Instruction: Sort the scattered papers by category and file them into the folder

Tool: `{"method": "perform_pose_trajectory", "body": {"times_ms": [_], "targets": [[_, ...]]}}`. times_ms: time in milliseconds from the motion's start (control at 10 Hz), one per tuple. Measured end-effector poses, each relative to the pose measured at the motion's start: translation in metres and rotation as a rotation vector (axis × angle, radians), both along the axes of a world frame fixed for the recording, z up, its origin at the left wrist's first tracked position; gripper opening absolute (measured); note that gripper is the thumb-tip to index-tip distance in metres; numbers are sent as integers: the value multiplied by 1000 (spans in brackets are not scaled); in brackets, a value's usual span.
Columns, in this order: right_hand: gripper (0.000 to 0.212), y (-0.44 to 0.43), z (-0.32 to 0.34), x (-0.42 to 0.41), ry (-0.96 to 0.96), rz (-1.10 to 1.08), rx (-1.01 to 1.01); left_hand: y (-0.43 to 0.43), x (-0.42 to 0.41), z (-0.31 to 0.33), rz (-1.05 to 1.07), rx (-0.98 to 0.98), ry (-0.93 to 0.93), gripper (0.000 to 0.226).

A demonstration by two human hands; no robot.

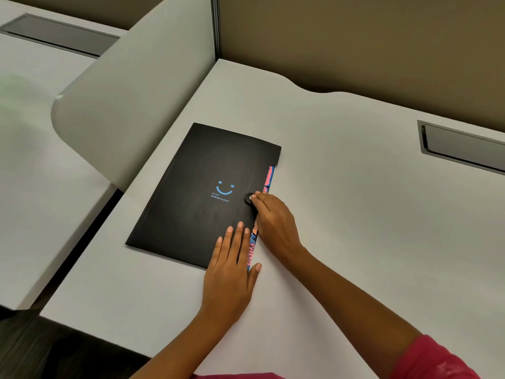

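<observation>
A black folder [196, 192] with a blue smiley print lies closed on the white desk [341, 201]. Pink and blue divider tabs [269, 177] stick out along its right edge. My left hand [232, 266] lies flat on the folder's near right corner, fingers straight, thumb on the desk. My right hand [273, 220] is curled at the folder's right edge, its fingertips on the round black clasp button [249, 198]. No loose papers are in view.
A grey curved partition [136, 105] rises left of the folder, and a brown panel wall [355, 42] runs behind the desk. A cable slot [461, 146] is set into the desk at the right. A second desk [41, 132] lies to the left.
</observation>
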State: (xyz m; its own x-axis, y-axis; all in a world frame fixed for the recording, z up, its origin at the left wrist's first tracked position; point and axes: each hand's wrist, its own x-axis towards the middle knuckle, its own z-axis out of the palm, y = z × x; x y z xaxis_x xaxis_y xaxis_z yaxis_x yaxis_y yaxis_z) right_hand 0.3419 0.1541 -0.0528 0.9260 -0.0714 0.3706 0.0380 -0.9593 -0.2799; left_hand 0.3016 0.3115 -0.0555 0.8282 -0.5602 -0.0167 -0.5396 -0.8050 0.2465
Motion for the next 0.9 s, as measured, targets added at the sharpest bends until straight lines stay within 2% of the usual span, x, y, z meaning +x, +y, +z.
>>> {"method": "perform_pose_trajectory", "body": {"times_ms": [100, 200, 300, 400, 500, 600, 700, 800, 900], "targets": [[55, -5, 0, 3, 52, 68, -79, 0, -1, -1, 6, -4, 7, 70], [57, -7, 2, 7, 49, 134, -191, 1, -2, -1, 18, -15, 11, 69], [58, -7, 4, 10, 45, 138, -241, 0, -1, -1, 16, -8, 16, 69], [58, -6, 0, 8, 66, 120, -208, 1, -2, -2, 14, -10, 7, 68], [51, -5, 3, 9, 83, 92, -75, -1, 0, 1, 32, -36, -2, 68], [35, -7, 2, 5, 84, 88, 95, -6, 1, 4, 43, -32, 7, 64], [39, -11, 1, -9, 134, 3, 344, -12, -1, 8, 78, -73, 0, 53], [44, -23, 1, -19, 138, -137, 479, -24, -5, 16, 203, -186, 78, 61], [50, -50, 2, -42, 67, -336, 547, -42, -15, 15, 207, -165, 9, 62]]}}
